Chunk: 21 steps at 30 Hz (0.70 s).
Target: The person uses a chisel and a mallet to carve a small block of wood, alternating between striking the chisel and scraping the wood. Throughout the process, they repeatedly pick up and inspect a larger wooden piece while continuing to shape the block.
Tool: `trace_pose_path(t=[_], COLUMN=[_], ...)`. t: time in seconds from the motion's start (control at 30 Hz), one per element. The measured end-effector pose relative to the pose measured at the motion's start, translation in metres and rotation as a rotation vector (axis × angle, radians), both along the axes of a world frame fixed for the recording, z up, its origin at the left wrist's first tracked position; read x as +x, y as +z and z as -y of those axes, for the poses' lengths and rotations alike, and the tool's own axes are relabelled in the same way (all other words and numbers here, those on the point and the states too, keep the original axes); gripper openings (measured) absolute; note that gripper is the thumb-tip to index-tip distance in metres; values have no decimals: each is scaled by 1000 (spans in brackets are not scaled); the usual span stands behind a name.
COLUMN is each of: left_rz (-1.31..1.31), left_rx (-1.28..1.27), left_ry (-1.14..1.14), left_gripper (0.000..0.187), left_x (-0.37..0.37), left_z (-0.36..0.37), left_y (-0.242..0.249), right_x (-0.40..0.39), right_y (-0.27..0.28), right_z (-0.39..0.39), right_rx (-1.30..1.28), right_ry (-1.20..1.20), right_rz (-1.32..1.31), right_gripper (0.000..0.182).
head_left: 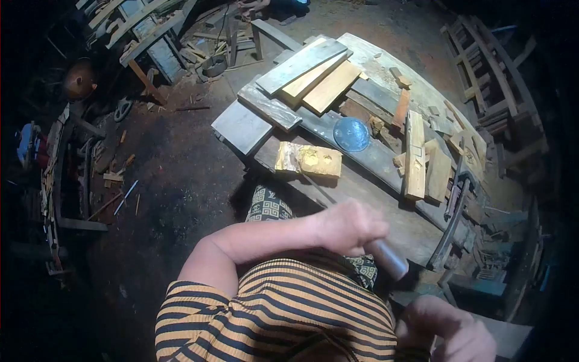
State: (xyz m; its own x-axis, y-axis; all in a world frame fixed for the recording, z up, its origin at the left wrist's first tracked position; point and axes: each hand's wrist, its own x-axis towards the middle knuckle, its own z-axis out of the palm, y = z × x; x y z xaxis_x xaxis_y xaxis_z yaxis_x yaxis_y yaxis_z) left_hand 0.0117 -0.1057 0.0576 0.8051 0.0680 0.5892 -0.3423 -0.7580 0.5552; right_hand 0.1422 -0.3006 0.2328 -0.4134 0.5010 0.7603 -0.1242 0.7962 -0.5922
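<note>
My left hand (350,228) is closed around a long tool whose thick grey metal end (391,259) sticks out on the right. The tool's thin dark shaft (319,190) slants up-left to the lower edge of a pale yellowish block (319,161). Whether its tip touches the block is hard to tell. That block lies near the workbench edge, with hollowed spots and a rough face. At the lower right, my right hand (449,329) is bent and blurred, apart from the tool; its fingers are too smeared to read.
Flat boards (301,66) are stacked on the workbench (386,211) beyond the block. A round blue-grey lid or dish (351,134) lies beside it. Wooden pieces (415,154) and a long curved metal tool (452,223) are farther right. Scrap wood litters the floor (175,163).
</note>
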Motion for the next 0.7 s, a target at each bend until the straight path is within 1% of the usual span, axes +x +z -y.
trace_pose_path(t=[0.03, 0.07, 0.13, 0.17, 0.2, 0.27, 0.3, 0.37, 0.4, 0.43, 0.47, 0.5, 0.53, 0.6, 0.63, 0.67, 0.7], left_rz=[-61, -54, -117, -154, -148, -266, -267, -202, -201, -221, -242, -239, -207, -180, -264, -347, -350], left_rx=[-15, -18, -33, -44, -40, -125, -116, -112, -105, -111, -118, -111, -115, -119, -89, -58, -55], left_ry=[-19, -17, -2, 2, 10, 25, 38, 64, 70, 94, 120, 125, 153, 185, 181, 177, 180], left_gripper=[31, 31, 31, 30, 30, 25, 25, 29, 29, 29, 29, 29, 28, 28, 26, 23, 23], left_x=[-1, -1, 1, 0, -3, -10, -12, -18, -20, -22, -23, -23, -22, -20, -18, -16, -14], left_z=[6, 11, 15, 15, 14, 12, 10, 6, 4, 3, 1, -2, -3, -3, -3, -3, -2], left_y=[1, -2, -12, -13, -12, -9, -10, -14, -14, -11, -8, -7, -8, -6, -3, 0, 0], right_x=[-9, -19, -35, -27, -14, 7, 8, 4, 3, 3, 2, 3, 3, 12, 12, 10, 8], right_y=[-6, -5, -3, -4, -6, -12, -13, -14, -16, -24, -38, -54, -68, -90, -95, -101, -108], right_z=[-8, 7, 51, 46, 34, 6, -5, -22, -27, -29, -30, -31, -33, -34, -38, -40, -40], right_rx=[127, 124, -554, -551, -350, 71, 84, -31, -89, -82, -136, -188, -241, -479, -434, -432, -497], right_ry=[-17, -15, -182, -176, -36, 250, 259, 236, 224, 227, -112, -450, -789, -861, -842, -839, -884], right_rz=[-78, -71, -134, -125, 37, 347, 346, 108, -6, -2, 55, 109, 158, 384, 451, 447, 393], right_gripper=[57, 57, 59, 59, 70, 94, 94, 22, 25, 25, 13, 21, 38, 73, 62, 62, 59])
